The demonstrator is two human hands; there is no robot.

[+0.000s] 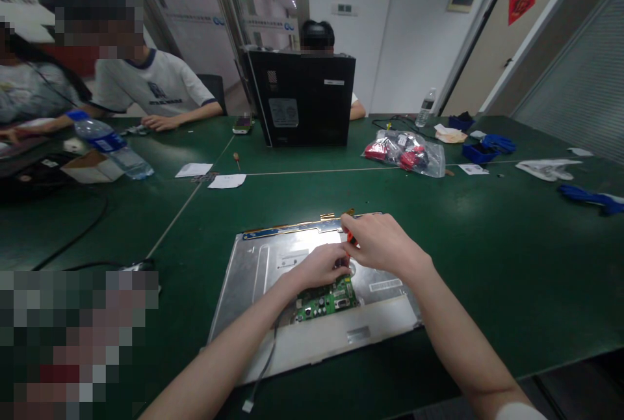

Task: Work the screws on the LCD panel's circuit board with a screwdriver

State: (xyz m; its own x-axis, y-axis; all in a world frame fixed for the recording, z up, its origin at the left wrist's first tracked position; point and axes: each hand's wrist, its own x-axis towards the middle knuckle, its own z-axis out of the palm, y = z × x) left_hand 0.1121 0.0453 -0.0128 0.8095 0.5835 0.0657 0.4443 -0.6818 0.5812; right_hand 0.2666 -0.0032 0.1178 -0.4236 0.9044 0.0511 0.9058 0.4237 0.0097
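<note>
A metal display panel (248,277) lies back side up on the green table, with a green circuit board (326,303) on its middle and a blue strip board (283,230) along its far edge. My right hand (377,238) is closed around a small orange and black tool (351,238) near the far edge; much of the tool is hidden by the fingers. Just beside it, my left hand (322,267) is closed over the circuit board, its fingertips together near the tool's lower end. What it grips is too small to make out. A loose cable with a white plug (248,405) hangs over the near edge.
Across the table (487,244) stands a black computer case (307,101). A bag of red items (407,152), blue gloves (592,199) and a bottle (426,108) lie or stand right. Papers (227,181), a screwdriver (236,160), another bottle (114,147) and people (156,85) are left.
</note>
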